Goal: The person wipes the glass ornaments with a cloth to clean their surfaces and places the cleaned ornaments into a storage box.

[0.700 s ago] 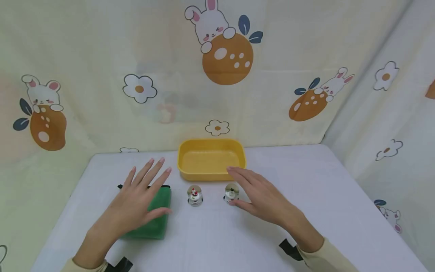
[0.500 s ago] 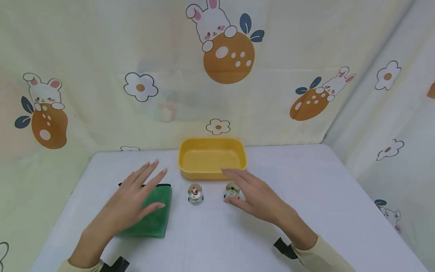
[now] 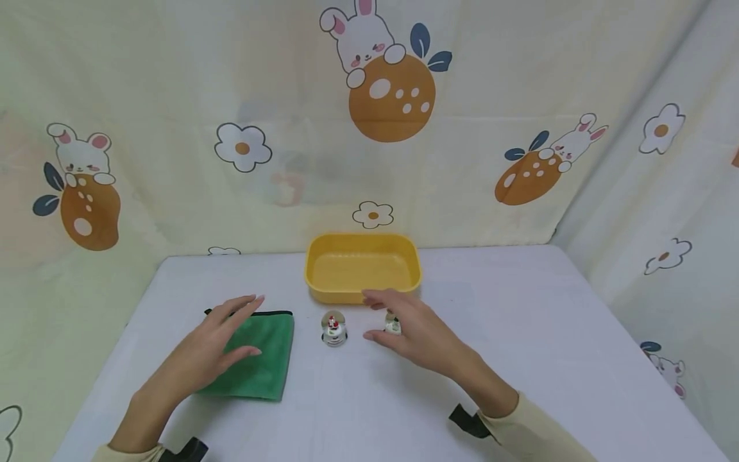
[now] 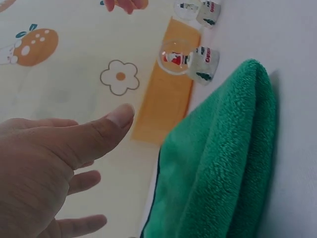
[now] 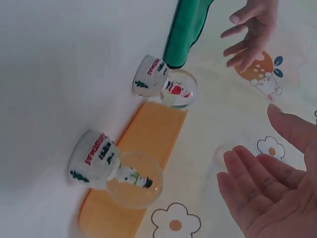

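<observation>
My left hand (image 3: 202,350) hovers over a folded green towel (image 3: 268,359), fingers extended and thumb apart, holding nothing. Above and partly in front of a snow globe with a snowman (image 5: 133,178) is my right hand (image 3: 424,330); its fingers are loosely bent and grasp nothing. In the head view this hand hides much of that globe. A second snow globe, with a red and white Santa figure (image 5: 177,89), stands to its left, between the hands. Both globes have white bases with "Christmas" lettering. Behind them sits a yellow rectangular tub (image 3: 364,296).
All these things are on a white-covered table (image 3: 496,308). A pale curtain (image 3: 167,186) printed with rabbits and flowers hangs behind the table and along its right side. Black straps (image 3: 470,421) sit at both wrists.
My left hand has drawn slightly back and left, its fingers coming closer together. My right hand has shifted left, covering more of the snowman globe. The globes, towel and tub stay put.
</observation>
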Available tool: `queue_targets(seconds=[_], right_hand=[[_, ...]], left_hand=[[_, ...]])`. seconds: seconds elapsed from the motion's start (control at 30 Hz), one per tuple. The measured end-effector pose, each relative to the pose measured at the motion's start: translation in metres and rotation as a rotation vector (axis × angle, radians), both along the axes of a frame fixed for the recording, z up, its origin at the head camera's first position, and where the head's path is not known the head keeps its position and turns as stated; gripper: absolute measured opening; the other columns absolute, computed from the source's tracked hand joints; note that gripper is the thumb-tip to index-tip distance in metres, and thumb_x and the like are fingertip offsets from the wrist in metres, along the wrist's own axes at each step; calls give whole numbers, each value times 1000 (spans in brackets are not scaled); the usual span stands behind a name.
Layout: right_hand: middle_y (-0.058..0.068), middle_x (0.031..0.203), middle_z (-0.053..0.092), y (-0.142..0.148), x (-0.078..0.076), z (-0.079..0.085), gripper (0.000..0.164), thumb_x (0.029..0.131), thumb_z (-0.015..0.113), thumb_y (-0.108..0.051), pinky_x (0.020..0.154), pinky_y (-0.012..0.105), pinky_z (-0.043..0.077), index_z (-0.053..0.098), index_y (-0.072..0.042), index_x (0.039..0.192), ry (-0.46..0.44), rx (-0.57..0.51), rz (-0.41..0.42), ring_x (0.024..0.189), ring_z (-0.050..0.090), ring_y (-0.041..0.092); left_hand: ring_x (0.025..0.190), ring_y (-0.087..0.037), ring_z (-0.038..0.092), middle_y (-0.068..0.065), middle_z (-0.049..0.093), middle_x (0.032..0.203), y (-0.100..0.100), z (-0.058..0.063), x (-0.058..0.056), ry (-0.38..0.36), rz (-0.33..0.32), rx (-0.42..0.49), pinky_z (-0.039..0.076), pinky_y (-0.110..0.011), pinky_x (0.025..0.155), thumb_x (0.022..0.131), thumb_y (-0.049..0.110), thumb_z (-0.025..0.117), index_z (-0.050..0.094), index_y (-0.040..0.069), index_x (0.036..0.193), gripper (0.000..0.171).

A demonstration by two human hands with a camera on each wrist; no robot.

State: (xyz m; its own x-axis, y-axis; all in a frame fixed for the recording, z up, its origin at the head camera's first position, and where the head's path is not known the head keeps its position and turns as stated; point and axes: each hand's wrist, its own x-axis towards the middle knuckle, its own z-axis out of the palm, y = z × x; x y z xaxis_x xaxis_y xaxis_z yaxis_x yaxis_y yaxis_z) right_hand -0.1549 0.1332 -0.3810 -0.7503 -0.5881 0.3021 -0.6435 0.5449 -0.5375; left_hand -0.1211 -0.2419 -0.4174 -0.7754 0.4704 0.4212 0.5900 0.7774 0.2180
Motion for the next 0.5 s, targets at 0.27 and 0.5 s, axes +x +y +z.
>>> queue_targets(seconds=[0.27, 0.5], right_hand=[[0, 129, 66, -11, -5, -5, 58, 87, 83, -21, 98, 40, 56, 59, -12, 138, -155, -76, 62, 117, 66, 22], [2, 132, 65, -21, -10, -15, 60, 85, 84, -20, 99, 45, 55, 59, -8, 138, -201, -104, 48, 118, 65, 23]], left_hand=[[126, -31, 56, -9, 55, 138, -1, -10, -3, -120, -53, 61, 56, -48, 94, 76, 14, 88, 51, 8, 146, 79], [128, -34, 53, -11, 53, 138, 0, -22, -6, -270, -37, 49, 52, -53, 100, 80, 19, 86, 53, 9, 145, 74]])
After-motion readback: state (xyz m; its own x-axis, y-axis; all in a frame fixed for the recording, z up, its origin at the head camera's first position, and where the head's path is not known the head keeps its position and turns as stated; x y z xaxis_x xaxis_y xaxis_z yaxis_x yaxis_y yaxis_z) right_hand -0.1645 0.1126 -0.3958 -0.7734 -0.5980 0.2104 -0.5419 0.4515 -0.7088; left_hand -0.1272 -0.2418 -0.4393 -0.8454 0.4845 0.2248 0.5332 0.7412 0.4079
